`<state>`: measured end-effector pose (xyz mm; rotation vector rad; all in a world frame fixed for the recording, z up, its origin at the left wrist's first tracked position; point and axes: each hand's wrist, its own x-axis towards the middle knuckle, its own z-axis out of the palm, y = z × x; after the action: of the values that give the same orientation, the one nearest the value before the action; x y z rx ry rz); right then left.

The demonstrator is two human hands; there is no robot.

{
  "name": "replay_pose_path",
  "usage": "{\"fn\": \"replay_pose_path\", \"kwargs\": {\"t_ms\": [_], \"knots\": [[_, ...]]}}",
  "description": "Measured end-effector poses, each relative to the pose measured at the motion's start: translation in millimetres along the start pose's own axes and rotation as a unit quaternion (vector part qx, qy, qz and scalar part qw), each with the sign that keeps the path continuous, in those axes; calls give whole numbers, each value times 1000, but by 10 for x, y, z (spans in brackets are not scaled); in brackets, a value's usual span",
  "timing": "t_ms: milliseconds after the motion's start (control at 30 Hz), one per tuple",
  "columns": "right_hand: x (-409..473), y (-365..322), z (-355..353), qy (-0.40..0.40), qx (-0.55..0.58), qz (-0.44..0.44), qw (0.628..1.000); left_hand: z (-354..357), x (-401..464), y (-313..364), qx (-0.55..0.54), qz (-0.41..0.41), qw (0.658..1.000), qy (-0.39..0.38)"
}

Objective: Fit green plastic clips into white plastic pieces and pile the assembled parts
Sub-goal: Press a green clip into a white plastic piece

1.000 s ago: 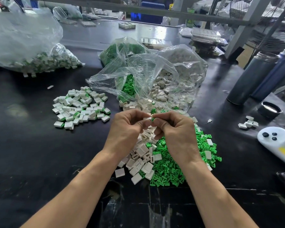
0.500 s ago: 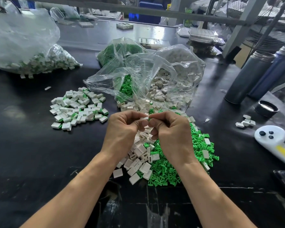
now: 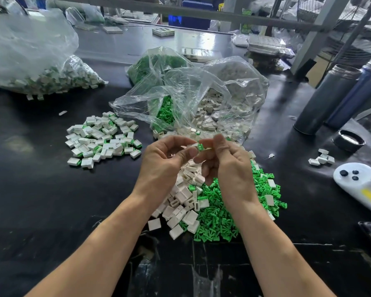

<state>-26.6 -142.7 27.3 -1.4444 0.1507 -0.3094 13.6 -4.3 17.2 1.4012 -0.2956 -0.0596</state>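
Over the loose parts mid-bench, the left hand [image 3: 166, 161] pinches a small white piece [image 3: 193, 145], right hand [image 3: 227, 166] pinching a bright green clip [image 3: 200, 146] against it. Finished white-and-green parts [image 3: 104, 139] sit piled toward the bench's left side.

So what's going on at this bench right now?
A person is putting small parts together by hand. The left hand pinches a white piece and the right hand pinches a green clip, the two meeting above the loose white pieces and green clips. Finished parts sit in a pile on the left of the black table. Open plastic bags lie behind.
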Motion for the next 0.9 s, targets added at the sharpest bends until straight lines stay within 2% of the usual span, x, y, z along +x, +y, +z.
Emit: {"fn": "replay_pose_path", "kwargs": {"t_ms": [100,200,433,667,900], "knots": [[-39,-13,89,-24,13,53,998,55,-34,15,-12,2,999,-33],[-71,-44,156,-5,23,79,997,141,-75,19,-33,3,997,-64],[-85,-97,160,-5,49,70,996,154,-76,1,-48,11,996,-76],[-48,12,131,-9,-9,36,999,164,-101,6,-62,13,995,-78],[-8,97,129,-31,-10,26,999,151,-100,9,-40,10,997,-70]]}}
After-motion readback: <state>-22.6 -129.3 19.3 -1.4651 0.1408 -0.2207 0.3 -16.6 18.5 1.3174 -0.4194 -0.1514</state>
